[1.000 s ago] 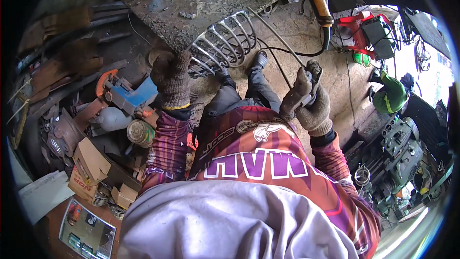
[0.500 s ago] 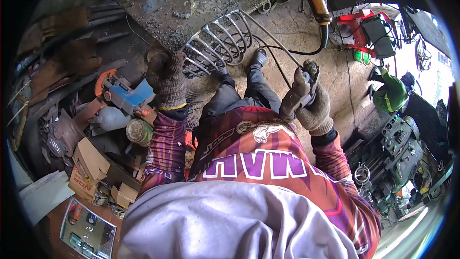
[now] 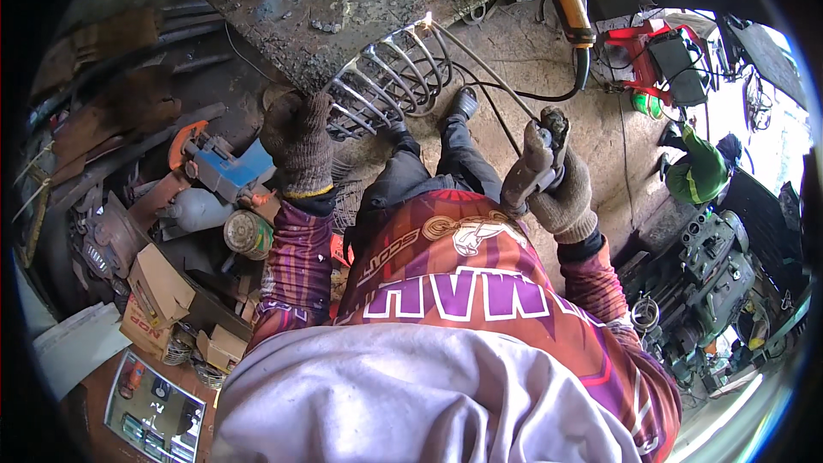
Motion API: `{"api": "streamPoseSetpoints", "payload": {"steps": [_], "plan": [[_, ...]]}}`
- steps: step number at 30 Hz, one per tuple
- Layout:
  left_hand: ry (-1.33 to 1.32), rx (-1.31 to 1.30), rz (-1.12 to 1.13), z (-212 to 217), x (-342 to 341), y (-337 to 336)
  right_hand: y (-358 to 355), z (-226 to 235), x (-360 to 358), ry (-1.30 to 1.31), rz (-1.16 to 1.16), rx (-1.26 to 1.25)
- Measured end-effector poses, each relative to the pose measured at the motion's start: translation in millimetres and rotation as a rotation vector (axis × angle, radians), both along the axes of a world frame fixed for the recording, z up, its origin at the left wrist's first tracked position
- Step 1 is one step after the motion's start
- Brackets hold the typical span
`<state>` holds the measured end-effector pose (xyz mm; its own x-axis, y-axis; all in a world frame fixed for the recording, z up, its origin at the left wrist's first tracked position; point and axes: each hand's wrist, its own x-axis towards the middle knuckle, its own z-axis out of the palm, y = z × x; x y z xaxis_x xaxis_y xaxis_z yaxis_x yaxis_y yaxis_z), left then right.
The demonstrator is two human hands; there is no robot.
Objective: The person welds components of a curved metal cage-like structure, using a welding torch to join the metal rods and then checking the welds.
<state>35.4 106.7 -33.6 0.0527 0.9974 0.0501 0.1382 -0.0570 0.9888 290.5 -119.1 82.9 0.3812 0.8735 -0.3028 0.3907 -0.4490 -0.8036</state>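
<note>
Wire rack (image 3: pixel 386 86) at 12 o'clock, on ground against metal slab (image 3: pixel 343 0) edge. Left hand (image 3: pixel 297 141) at 10 o'clock, touching rack's near-left end. Right hand (image 3: pixel 553 184) at 2 o'clock, holding electrode holder (image 3: pixel 540 159); rod runs from it up-left to rack top. Angle grinder (image 3: pixel 219 163) at 9 o'clock, left of left hand. Cardboard boxes (image 3: pixel 159 291) at 8 o'clock. Welding machine (image 3: pixel 660 51) at 1 o'clock, behind right hand.

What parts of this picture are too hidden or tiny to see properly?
Head view only:
- Left hand: the knitted glove covers it, and the part of the wire frame beneath it is hidden.
- Right hand: glove and fist cover most of the electrode holder.
- Weld tip: a small bright spark, too tiny to make out.
- Crouching person in green: small, bent by the fisheye rim.
- Lap and knees: blocked by the person's own chest.
</note>
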Motion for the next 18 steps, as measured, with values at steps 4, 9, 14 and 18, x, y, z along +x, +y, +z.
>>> {"api": "streamPoseSetpoints", "payload": {"steps": [4, 9, 14, 18], "plan": [[0.133, 0.078, -0.023, 2.2, -7.5, 2.8, 5.2, 0.7, -10.4, 0.032, 0.012, 0.099], [0.238, 0.134, -0.050, 0.8, -13.0, -0.1, 20.0, 18.8, -9.4, 0.218, -0.069, 0.034], [0.316, 0.196, -0.057, -0.1, -17.6, 0.5, 24.4, 17.0, 2.5, 0.007, 0.254, 0.212], [0.409, 0.289, -0.065, -7.7, -21.1, 3.1, 19.1, 12.3, -1.0, 0.217, 0.138, 0.218]]}}
